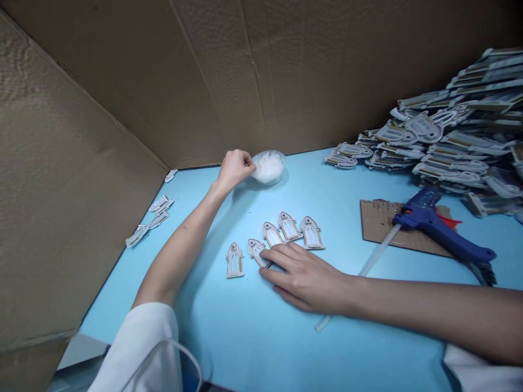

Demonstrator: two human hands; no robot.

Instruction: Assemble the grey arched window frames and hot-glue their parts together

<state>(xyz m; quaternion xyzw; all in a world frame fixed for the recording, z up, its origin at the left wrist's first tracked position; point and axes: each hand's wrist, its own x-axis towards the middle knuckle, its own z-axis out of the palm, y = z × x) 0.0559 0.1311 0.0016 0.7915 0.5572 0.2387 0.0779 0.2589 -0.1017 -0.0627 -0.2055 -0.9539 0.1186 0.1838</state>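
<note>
My left hand [236, 166] reaches to the back of the table, its fingers pinched at the left edge of a clear round bowl [281, 158]. White translucent pieces [268, 167] fill the bowl. Whatever lies between those fingertips is too small to make out. My right hand [304, 275] lies palm down with fingers stretched out, its fingertips over the lower part of a small arched window-shaped piece [255, 249]. Beside it are more such pieces: one standing apart on the left [234, 260], and others to the right, including the rightmost arched piece [311, 233].
A blue glue gun [437, 223] rests on a cardboard scrap [378, 223], its clear glue stick [379, 253] passing under my right forearm. A tall heap of arched pieces [449, 141] fills the back right. Several loose pieces [158, 219] line the left edge. Cardboard walls [229, 81] enclose the table.
</note>
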